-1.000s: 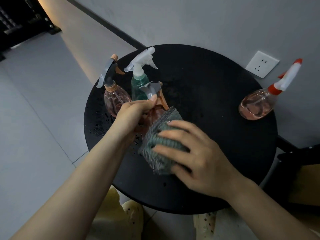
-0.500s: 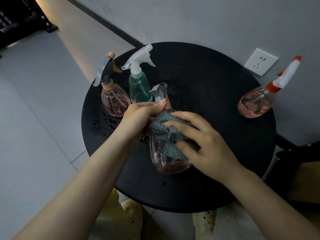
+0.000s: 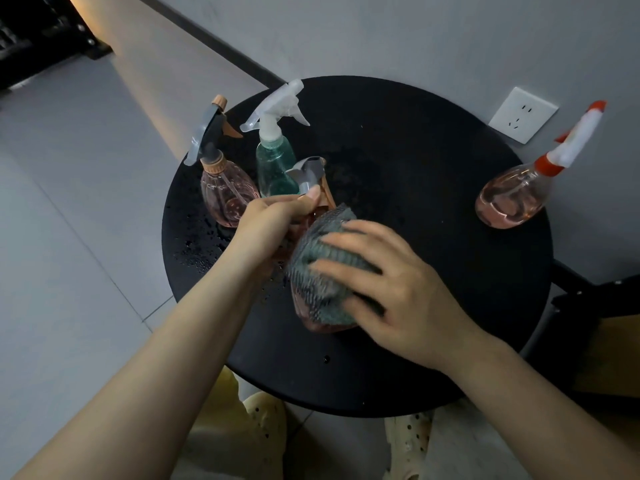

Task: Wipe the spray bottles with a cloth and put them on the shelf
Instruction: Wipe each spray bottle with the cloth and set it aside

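While the left hand (image 3: 273,220) gripped the pink bottle (image 3: 322,323) neck, the right hand (image 3: 391,289) pressed the cloth (image 3: 318,265) at three o'clock, wiping underway; shelving probably next.

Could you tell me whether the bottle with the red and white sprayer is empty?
No. The bottle with the red and white sprayer holds pinkish liquid pooled in its lower body.

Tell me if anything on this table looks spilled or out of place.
Water droplets speckle the black table near its left edge, beside the pink bottle. Otherwise nothing is tipped: the green bottle and the red-capped bottle stand upright.
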`<state>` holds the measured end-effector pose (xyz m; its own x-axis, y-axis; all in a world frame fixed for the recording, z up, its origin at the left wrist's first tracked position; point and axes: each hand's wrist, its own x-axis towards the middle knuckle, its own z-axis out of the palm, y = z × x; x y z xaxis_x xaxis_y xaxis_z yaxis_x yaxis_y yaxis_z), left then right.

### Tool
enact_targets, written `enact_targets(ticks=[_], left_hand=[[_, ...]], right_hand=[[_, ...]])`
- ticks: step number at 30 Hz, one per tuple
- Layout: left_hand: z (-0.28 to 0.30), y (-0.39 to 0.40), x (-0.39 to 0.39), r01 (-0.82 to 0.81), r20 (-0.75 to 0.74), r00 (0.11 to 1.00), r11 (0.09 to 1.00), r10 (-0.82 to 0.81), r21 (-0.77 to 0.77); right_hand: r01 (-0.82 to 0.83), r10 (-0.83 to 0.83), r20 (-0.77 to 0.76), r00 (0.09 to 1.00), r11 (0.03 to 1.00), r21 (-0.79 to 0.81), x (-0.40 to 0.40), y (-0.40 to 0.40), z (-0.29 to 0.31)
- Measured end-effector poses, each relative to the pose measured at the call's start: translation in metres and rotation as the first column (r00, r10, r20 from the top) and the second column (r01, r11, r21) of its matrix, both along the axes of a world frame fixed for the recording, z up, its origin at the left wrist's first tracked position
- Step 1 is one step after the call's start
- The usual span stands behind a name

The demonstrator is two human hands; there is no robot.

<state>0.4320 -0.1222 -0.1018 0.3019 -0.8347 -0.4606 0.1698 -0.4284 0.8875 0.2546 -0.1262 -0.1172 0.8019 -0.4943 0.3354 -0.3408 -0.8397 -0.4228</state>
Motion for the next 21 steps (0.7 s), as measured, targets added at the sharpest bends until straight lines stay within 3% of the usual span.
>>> enact_targets(ticks=[4,9,13,17,21], left_hand=[[0.000,0.001,0.001,0.005,0.029,1.000,1.000,-0.005,0.001],[-0.001,0.000,-0.003,0.057,0.066,0.996,0.998,-0.059,0.026],[-0.001,0.000,-0.006,0.102,0.042,0.994,0.995,-0.103,0.018],[-0.001,0.001,-0.007,0.144,0.047,0.988,0.989,-0.145,0.025],[0.002,0.002,-0.005,0.149,0.004,0.989,0.989,-0.149,0.006]], right_hand=[[-0.235,0.197,-0.184,0.963,0.947,-0.220,0.000,0.008,0.000],[-0.191,0.166,-0.150,0.975,0.967,-0.171,-0.004,0.001,0.000],[0.027,-0.028,0.018,0.999,0.998,0.054,-0.005,-0.007,-0.003],[0.177,-0.265,0.165,0.950,0.893,0.414,-0.004,-0.012,-0.006],[0.170,-0.295,0.208,0.932,0.867,0.469,-0.002,-0.009,-0.009]])
